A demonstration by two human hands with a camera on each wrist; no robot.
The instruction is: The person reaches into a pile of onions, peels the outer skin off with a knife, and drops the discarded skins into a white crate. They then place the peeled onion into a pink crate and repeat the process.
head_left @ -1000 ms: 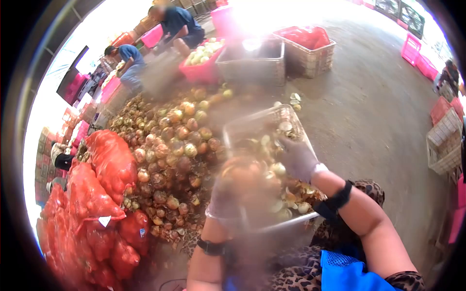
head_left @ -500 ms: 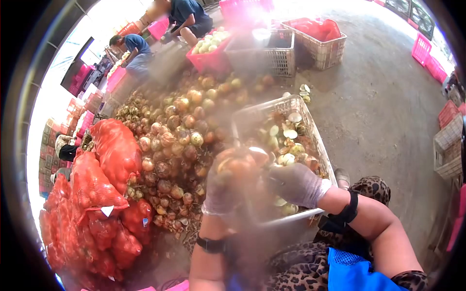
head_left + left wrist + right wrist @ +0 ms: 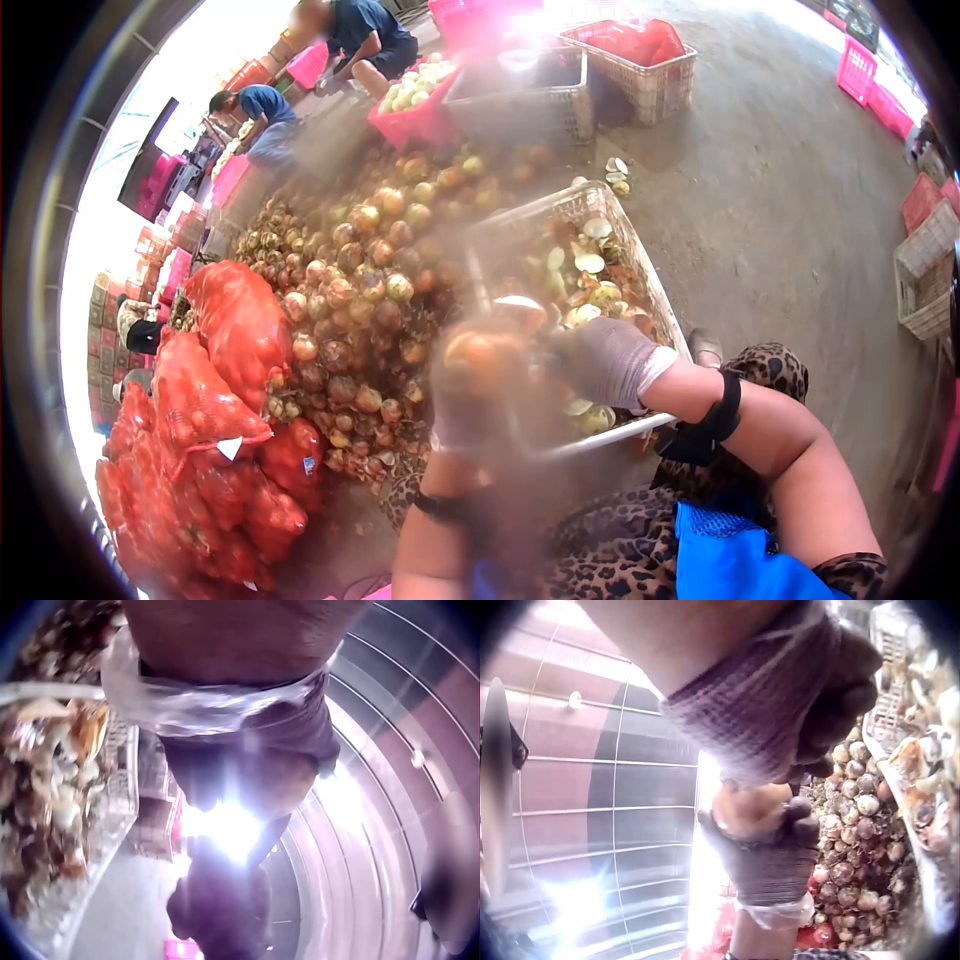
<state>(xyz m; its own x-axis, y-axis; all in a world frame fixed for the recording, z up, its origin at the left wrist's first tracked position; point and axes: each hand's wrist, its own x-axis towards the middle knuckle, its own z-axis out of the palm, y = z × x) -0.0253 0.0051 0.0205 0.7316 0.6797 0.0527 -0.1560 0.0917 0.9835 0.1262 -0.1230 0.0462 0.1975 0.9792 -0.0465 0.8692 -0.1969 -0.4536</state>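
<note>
My gloved left hand [image 3: 462, 405] grips a brown-skinned onion [image 3: 478, 352] at the crate's near left side. In the right wrist view, fingers of that hand [image 3: 772, 859] wrap the onion [image 3: 746, 810] from below. My gloved right hand [image 3: 612, 362] is close against the onion's other side. Its fingers [image 3: 847, 712] are curled, and I cannot tell what lies within them. A white plastic crate [image 3: 655, 290] stands before me, holding onion skins and pale cut pieces [image 3: 590, 263]. A blurred patch covers part of the head view around the onion.
A heap of unpeeled onions [image 3: 345, 290] spreads left of the crate. Red mesh sacks [image 3: 215, 430] are piled further left. At the back are a pink crate of peeled onions [image 3: 415, 115], a grey crate [image 3: 530, 105] and a crate with red sacking [image 3: 650, 80]. Two people sit there.
My right hand came back from over the crate's contents to the onion, and has stayed there since half a second ago. My left hand has kept hold of the onion.
</note>
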